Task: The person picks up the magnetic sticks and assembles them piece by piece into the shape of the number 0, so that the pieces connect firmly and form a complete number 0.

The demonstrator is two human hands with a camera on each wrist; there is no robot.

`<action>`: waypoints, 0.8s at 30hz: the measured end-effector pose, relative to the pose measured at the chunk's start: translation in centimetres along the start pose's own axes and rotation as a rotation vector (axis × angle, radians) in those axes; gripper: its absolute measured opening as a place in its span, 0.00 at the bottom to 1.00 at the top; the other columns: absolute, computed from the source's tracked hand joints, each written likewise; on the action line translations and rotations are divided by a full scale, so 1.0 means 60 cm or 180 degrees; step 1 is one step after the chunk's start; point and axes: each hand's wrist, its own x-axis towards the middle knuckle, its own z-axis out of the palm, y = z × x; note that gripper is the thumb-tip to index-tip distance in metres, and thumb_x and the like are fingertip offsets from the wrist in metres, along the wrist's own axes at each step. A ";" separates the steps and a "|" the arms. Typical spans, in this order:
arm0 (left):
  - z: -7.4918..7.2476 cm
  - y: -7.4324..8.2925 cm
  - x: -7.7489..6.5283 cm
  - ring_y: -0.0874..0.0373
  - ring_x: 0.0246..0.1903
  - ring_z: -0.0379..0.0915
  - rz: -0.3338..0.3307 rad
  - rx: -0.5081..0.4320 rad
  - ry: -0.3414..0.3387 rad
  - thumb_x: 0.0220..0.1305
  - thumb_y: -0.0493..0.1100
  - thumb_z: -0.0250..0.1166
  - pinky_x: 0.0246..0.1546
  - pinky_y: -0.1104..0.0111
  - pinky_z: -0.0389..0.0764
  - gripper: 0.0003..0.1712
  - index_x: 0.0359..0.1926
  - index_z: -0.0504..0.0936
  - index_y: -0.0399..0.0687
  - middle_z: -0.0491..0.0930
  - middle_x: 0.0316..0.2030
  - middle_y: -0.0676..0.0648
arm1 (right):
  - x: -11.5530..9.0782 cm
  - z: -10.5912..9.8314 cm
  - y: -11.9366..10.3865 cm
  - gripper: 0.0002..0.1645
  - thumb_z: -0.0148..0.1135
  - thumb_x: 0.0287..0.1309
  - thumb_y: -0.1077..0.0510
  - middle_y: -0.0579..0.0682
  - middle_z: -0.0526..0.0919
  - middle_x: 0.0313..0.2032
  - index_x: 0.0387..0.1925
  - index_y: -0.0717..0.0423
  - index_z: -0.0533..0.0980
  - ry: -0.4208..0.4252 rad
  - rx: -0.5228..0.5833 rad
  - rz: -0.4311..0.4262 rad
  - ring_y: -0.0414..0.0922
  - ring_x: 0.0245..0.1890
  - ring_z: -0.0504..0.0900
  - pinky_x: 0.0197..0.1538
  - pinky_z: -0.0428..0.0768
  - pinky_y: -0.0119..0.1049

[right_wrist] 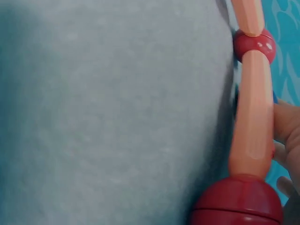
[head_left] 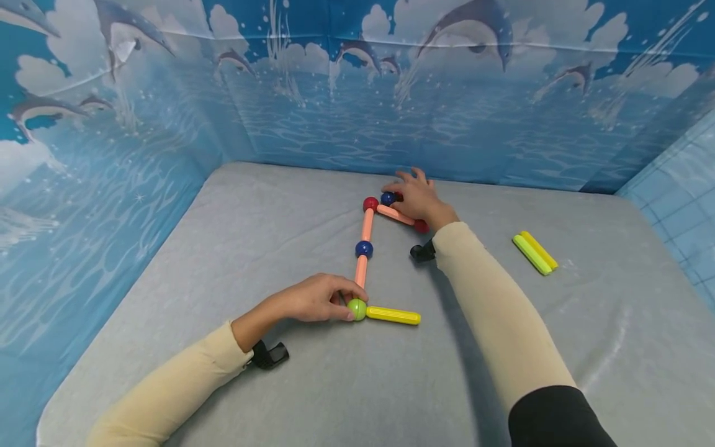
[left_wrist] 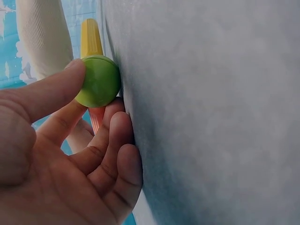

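Observation:
My left hand (head_left: 318,298) pinches a green ball (head_left: 357,308) between thumb and fingers; the left wrist view shows the thumb on its side. From this ball a yellow stick (head_left: 393,315) points right, and a salmon stick (head_left: 361,272) runs back to a blue ball (head_left: 364,249). Another salmon stick (head_left: 367,225) continues to a red ball (head_left: 371,204). There a third salmon stick (right_wrist: 252,112) angles right to a second red ball (right_wrist: 239,201). My right hand (head_left: 416,195) grips a second blue ball (head_left: 388,198) beside that corner, its thumb hidden.
Two loose sticks, one yellow (head_left: 539,249) and one yellow-green (head_left: 532,255), lie side by side to the right on the grey cloth surface (head_left: 268,217). A blue dolphin-print curtain (head_left: 346,124) stands along the back and left edges.

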 end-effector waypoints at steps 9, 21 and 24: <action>0.001 -0.003 0.000 0.60 0.34 0.73 0.0042 0.0000 0.0007 0.63 0.40 0.68 0.34 0.73 0.75 0.19 0.56 0.83 0.54 0.82 0.43 0.52 | -0.012 -0.006 -0.007 0.29 0.60 0.67 0.49 0.59 0.64 0.71 0.68 0.46 0.71 0.0503 0.0166 -0.0119 0.62 0.73 0.52 0.67 0.58 0.63; 0.001 0.004 -0.003 0.60 0.37 0.74 -0.0006 0.0009 -0.0019 0.65 0.41 0.68 0.38 0.72 0.77 0.19 0.57 0.83 0.55 0.82 0.44 0.52 | -0.111 -0.009 -0.016 0.26 0.66 0.62 0.48 0.55 0.85 0.42 0.58 0.56 0.77 -0.0256 0.0526 -0.0505 0.46 0.36 0.79 0.40 0.80 0.40; 0.002 0.006 -0.003 0.60 0.38 0.74 -0.0008 0.0024 -0.0011 0.65 0.41 0.68 0.39 0.71 0.77 0.19 0.56 0.83 0.55 0.82 0.44 0.52 | -0.126 -0.006 -0.009 0.26 0.65 0.63 0.50 0.56 0.85 0.47 0.59 0.57 0.76 -0.0320 0.0589 -0.0466 0.47 0.41 0.80 0.46 0.81 0.44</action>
